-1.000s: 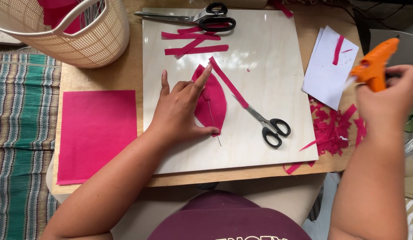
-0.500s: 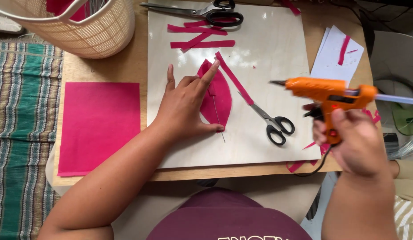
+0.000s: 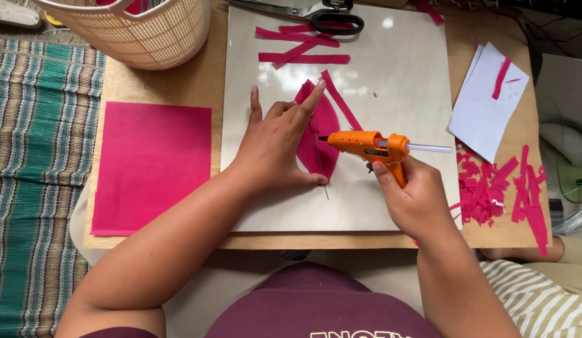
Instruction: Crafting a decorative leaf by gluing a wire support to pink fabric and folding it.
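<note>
The left hand (image 3: 275,141) covers much of the pink leaf-shaped paper (image 3: 319,134) on the pale glossy board (image 3: 403,81), fingers spread flat, pinning it. The right hand (image 3: 416,197) has its fingers wrapped round an orange glue gun (image 3: 366,145), nozzle at the leaf's thin wire (image 3: 321,169). Black-handled scissors (image 3: 331,17) are cut off at the top edge.
</note>
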